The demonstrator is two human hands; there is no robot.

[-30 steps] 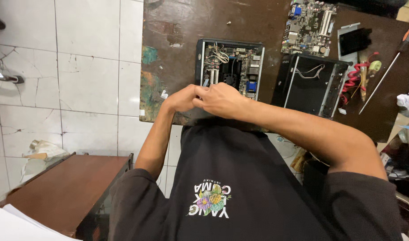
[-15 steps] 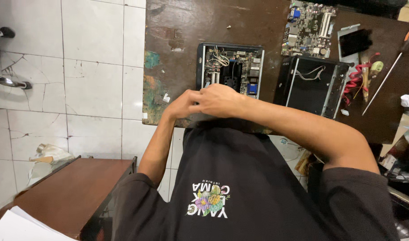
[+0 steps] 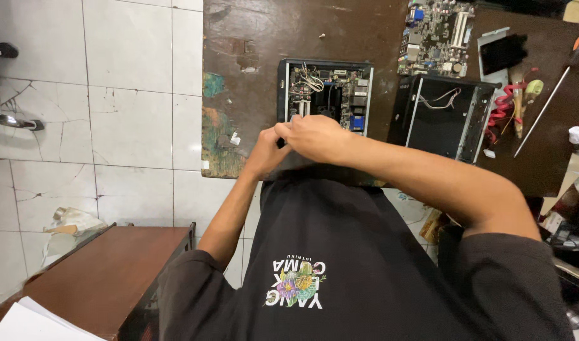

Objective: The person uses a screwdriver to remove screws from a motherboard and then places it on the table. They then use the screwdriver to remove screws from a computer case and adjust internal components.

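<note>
From the head camera, the left hand (image 3: 264, 151) and right hand (image 3: 315, 136) meet at the near edge of the opened black small computer case (image 3: 326, 95), which lies on the dark worn wooden table (image 3: 251, 57). Both hands are curled with fingers pinched together; something small and dark seems held between them, though I cannot tell what. The case holds a green circuit board and loose white wires. Both forearms stretch forward from the black shirt. Just right sits an empty black metal chassis (image 3: 442, 120), beyond it a bare green motherboard (image 3: 436, 28).
</note>
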